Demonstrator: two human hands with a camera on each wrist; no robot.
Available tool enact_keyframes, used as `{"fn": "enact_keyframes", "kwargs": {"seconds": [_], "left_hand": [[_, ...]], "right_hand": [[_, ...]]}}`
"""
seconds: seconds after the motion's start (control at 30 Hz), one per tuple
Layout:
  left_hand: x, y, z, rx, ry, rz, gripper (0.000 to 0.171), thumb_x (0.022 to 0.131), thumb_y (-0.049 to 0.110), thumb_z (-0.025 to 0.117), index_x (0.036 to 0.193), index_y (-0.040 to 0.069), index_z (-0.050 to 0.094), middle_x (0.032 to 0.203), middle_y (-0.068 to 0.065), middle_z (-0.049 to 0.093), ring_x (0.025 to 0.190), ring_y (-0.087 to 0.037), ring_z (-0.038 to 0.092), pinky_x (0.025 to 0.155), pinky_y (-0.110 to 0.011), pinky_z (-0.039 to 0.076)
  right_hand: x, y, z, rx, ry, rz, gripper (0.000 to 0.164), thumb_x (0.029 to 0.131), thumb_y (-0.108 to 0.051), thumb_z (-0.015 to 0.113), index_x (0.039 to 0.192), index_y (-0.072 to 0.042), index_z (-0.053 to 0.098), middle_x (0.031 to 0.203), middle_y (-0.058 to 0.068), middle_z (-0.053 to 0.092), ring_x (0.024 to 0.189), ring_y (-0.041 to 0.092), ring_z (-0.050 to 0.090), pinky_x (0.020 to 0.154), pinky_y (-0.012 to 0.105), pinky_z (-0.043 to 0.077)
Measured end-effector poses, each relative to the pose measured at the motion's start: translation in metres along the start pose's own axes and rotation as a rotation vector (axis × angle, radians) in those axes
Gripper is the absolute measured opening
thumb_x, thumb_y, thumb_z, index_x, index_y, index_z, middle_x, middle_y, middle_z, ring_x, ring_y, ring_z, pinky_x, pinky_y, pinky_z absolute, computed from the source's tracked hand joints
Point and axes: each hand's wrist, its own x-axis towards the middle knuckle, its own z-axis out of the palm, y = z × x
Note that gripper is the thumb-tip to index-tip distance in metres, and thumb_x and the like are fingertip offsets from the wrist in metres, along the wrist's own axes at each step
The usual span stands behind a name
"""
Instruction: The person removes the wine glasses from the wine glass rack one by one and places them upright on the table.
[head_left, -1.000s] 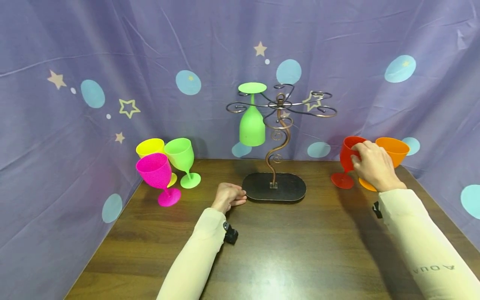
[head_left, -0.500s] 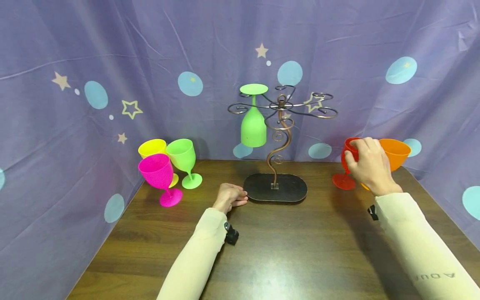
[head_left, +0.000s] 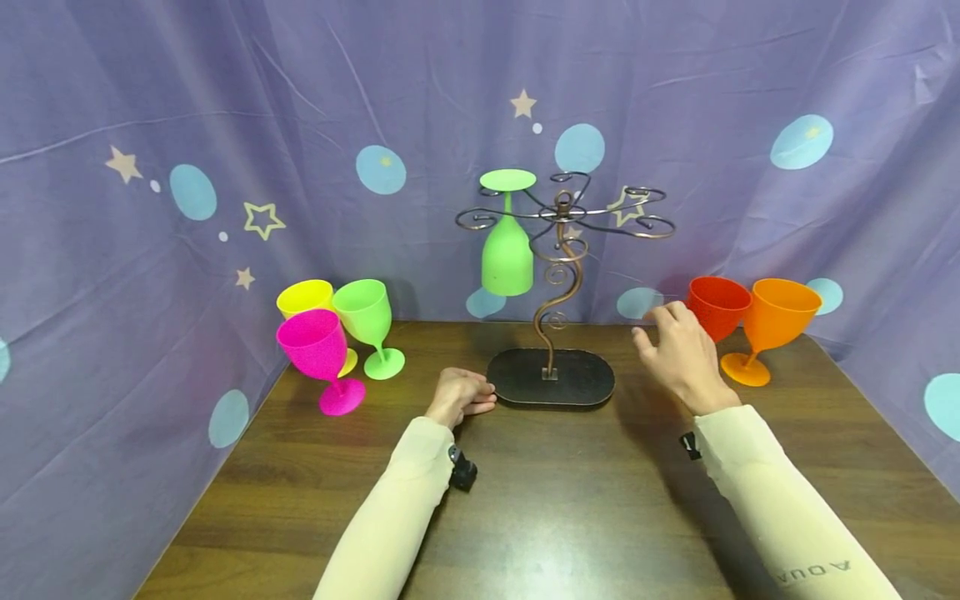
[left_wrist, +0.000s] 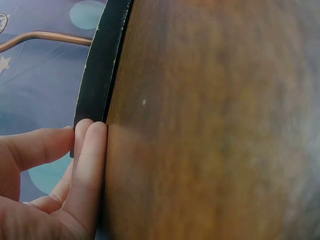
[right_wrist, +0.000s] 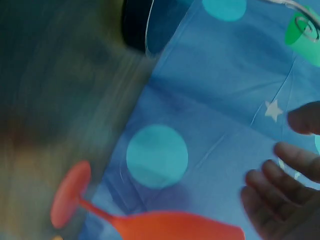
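My left hand [head_left: 460, 397] pinches the left edge of the rack's black oval base [head_left: 581, 379]; in the left wrist view its thumb and fingers [left_wrist: 90, 160] hold the rim. The metal stemware rack [head_left: 561, 292] has a curved copper stem and curled wire arms. One green goblet [head_left: 507, 260] hangs upside down on its left side. In the air to the right of the base is my right hand [head_left: 684, 357], fingers apart, holding nothing. Just behind it stands a red goblet [head_left: 722, 304], its foot hidden in the head view but visible in the right wrist view.
An orange goblet [head_left: 783, 312] stands at the right, beside the red one. At the left, a pink goblet [head_left: 315, 350], a yellow goblet [head_left: 303, 293] and a green goblet [head_left: 365, 308] stand upright together. A purple curtain [head_left: 435, 75] borders the wooden table [head_left: 555, 500].
My right hand has moved left and a little toward me, away from the orange and red goblets, which stay standing. My left hand has kept its hold on the base.
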Motion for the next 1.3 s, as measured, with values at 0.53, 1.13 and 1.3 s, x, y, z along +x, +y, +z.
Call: {"fn": "enact_keyframes", "kwargs": {"seconds": [0.53, 1.13, 1.3], "left_hand": [[0.0, 0.001, -0.001, -0.006, -0.011, -0.012, 0.026, 0.08, -0.015, 0.064, 0.105, -0.012, 0.056, 0.074, -0.016, 0.064, 0.059, -0.02, 0.066, 0.064, -0.035, 0.057], [0.001, 0.0, -0.001, -0.008, -0.021, -0.002, 0.027, 0.079, -0.017, 0.063, 0.105, -0.013, 0.055, 0.074, -0.017, 0.063, 0.06, -0.021, 0.067, 0.065, -0.036, 0.057], [0.001, 0.002, -0.001, -0.012, -0.019, -0.014, 0.027, 0.079, -0.017, 0.063, 0.105, -0.013, 0.055, 0.074, -0.017, 0.063, 0.059, -0.02, 0.066, 0.065, -0.035, 0.057]], "right_hand": [[-0.011, -0.015, 0.031, 0.149, -0.416, 0.257, 0.041, 0.087, -0.03, 0.064, 0.107, 0.006, 0.06, 0.099, 0.022, 0.063, 0.092, 0.039, 0.059, 0.079, 0.051, 0.046], [-0.021, -0.024, 0.061, 0.199, -0.529, 0.486, 0.054, 0.086, -0.032, 0.067, 0.112, 0.013, 0.055, 0.111, 0.031, 0.058, 0.107, 0.045, 0.053, 0.09, 0.052, 0.044], [-0.024, -0.023, 0.068, 0.201, -0.504, 0.509, 0.046, 0.086, -0.024, 0.067, 0.107, 0.015, 0.055, 0.108, 0.033, 0.058, 0.106, 0.046, 0.053, 0.092, 0.052, 0.043]]}}
